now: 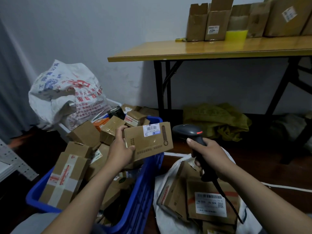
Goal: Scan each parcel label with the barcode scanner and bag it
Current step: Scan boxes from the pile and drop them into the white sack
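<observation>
Centre frame: I logged left hand [120, 151] clamped on parcel [152, 146], label [151, 130] up; right hand [211, 152] fingers wrapped round scanner [185, 130] beside it.

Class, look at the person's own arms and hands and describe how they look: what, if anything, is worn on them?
The left hand and the right hand are bare: no gloves, and no ring, watch or wristband shows. The left forearm and the right forearm are uncovered as far as the picture's edge, with no sleeve on them in view.
</observation>
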